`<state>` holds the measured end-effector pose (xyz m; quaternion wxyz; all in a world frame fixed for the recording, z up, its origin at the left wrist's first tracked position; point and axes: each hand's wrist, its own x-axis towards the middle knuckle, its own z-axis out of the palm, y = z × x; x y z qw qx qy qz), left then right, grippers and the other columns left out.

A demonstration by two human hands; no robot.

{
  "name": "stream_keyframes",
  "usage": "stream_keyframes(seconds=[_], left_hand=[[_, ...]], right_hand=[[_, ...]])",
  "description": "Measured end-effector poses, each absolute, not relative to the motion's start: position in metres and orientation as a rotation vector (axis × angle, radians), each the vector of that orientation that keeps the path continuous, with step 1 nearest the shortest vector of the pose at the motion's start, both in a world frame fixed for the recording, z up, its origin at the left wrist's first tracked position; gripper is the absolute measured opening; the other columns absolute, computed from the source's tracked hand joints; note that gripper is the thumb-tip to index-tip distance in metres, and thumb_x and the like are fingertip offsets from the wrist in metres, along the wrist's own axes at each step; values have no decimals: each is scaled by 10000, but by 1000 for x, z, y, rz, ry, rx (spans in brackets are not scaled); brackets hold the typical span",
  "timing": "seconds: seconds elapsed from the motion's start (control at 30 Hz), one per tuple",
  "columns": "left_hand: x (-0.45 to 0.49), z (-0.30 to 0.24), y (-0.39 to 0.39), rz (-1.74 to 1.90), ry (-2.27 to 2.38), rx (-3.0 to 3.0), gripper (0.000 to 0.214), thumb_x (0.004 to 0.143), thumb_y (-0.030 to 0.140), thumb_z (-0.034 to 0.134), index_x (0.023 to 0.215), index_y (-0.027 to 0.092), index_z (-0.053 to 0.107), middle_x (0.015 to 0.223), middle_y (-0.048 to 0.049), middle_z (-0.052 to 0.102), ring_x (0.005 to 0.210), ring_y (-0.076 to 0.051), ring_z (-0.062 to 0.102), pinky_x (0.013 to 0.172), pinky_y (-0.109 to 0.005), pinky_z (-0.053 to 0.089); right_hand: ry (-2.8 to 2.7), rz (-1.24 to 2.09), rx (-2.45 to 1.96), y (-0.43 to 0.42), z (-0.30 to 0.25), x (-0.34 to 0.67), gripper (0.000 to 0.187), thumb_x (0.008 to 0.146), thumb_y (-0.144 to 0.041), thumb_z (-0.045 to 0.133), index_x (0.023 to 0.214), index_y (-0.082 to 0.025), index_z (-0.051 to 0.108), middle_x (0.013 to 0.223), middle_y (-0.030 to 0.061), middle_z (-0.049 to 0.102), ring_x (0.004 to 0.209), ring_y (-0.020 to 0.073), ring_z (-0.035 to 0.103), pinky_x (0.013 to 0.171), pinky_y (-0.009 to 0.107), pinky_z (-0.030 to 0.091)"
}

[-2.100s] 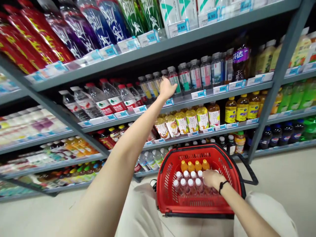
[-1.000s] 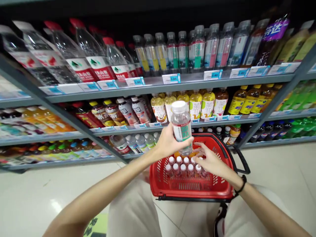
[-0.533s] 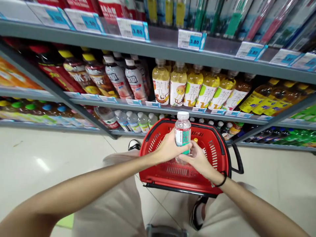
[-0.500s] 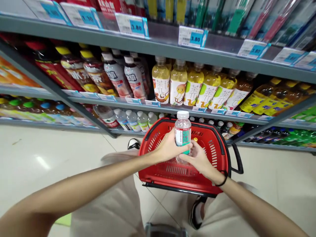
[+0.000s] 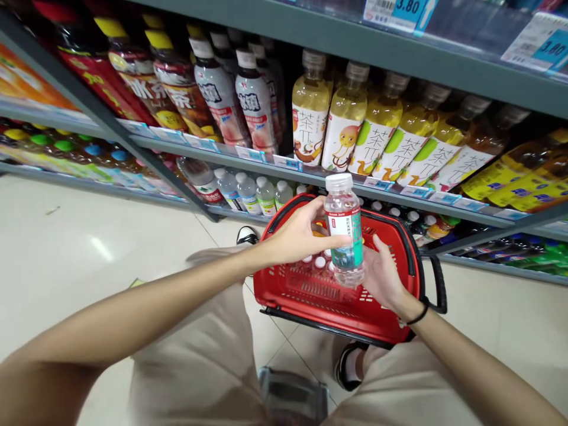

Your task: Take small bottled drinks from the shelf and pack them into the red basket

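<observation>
Flanking legs: beige trousers (image 5: 190, 355) fill the near left and near right, a grey object (image 5: 293, 393) between them; one black-and-white shoe (image 5: 341, 373) shows near the right knee.
Left hand: the left hand (image 5: 295, 234) is wrapped around the bottle (image 5: 344, 242), thumb across the front, fingers on the far side.
Bottle: clear, white-capped, with a red and green label; it leans slightly and is held above the basket.
Right hand: the right hand (image 5: 384, 272) is spread just right of the bottle, thumb raised, some fingers hidden; I cannot tell if it touches. A black wristband (image 5: 419, 310) circles the wrist.
Red basket: the red basket (image 5: 337, 307) sits on the floor (image 5: 66, 254) beneath both hands, small white-capped bottles (image 5: 320, 262) inside.
Bottom shelf: white-capped drinks (image 5: 266, 195) stand beyond the basket, to the left.
Middle shelf: yellow tea bottles (image 5: 348, 124) line the far right, peach-labelled bottles (image 5: 260, 106) the far left.
Upper shelf: price tags (image 5: 397, 12) run along its edge, far right.
</observation>
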<state>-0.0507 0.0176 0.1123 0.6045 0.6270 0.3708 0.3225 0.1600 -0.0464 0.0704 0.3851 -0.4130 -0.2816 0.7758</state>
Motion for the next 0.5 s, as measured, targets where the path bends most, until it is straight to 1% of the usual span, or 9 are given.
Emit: stream_keyframes(seconds=[0.03, 0.07, 0.1, 0.17, 0.23, 0.3, 0.4, 0.5], left_hand=[[-50, 112, 17, 768, 861, 1500, 630, 828, 454, 843, 1332, 237, 534, 1085, -88, 762, 704, -195, 739, 557, -303, 586], [-50, 112, 16, 788, 862, 1564, 633, 821, 455, 847, 1329, 241, 536, 1116, -91, 757, 819, -231, 763, 634, -334, 618], [-49, 113, 15, 803, 867, 1634, 642, 813, 459, 850, 1327, 237, 536, 1152, -95, 751, 938, -262, 766, 725, -368, 637], [-46, 115, 13, 794, 895, 1761, 675, 794, 479, 857, 1324, 220, 528, 1209, -106, 736, 1092, -300, 739, 858, -411, 629], [-43, 118, 10, 749, 914, 1859, 689, 786, 497, 856, 1309, 200, 521, 1234, -117, 724, 1108, -308, 728, 892, -418, 609], [-40, 121, 7, 712, 895, 1930, 651, 814, 473, 828, 1309, 189, 516, 1215, -118, 726, 1047, -291, 736, 877, -407, 595], [-38, 122, 3, 710, 833, 1959, 561, 875, 383, 751, 1341, 196, 500, 1188, -105, 732, 966, -256, 738, 848, -386, 586], [-38, 121, 1, 722, 786, 1935, 545, 883, 353, 735, 1351, 204, 498, 1186, -95, 737, 962, -254, 737, 854, -382, 587]], right_hand=[[-682, 2047, -1033, -43, 66, 159, 719, 959, -784, 446, 1201, -144, 667, 1069, 147, 756, 891, 254, 731, 692, 335, 591], [-667, 2105, -1023, -41, 62, 157, 733, 984, -773, 363, 1180, -133, 662, 996, 149, 754, 769, 238, 718, 579, 306, 552], [-667, 2142, -1026, -40, 57, 156, 723, 999, -748, 322, 1158, -127, 657, 930, 142, 746, 658, 218, 687, 489, 280, 497], [-662, 2170, -1055, -41, 48, 154, 671, 1013, -694, 307, 1116, -124, 645, 823, 117, 721, 519, 190, 623, 394, 253, 413], [-647, 2157, -1089, -45, 41, 152, 593, 1005, -640, 350, 1096, -128, 635, 755, 90, 697, 468, 176, 592, 368, 240, 387], [-652, 2149, -1101, -50, 38, 152, 543, 986, -611, 391, 1081, -133, 632, 706, 72, 677, 439, 166, 570, 352, 222, 352], [-667, 2219, -1087, -57, 35, 152, 566, 979, -622, 363, 1057, -133, 639, 633, 59, 646, 379, 149, 506, 338, 215, 314], [-664, 2337, -1032, -60, 30, 155, 608, 993, -620, 297, 1039, -124, 645, 600, 69, 636, 364, 156, 488, 335, 223, 315]])
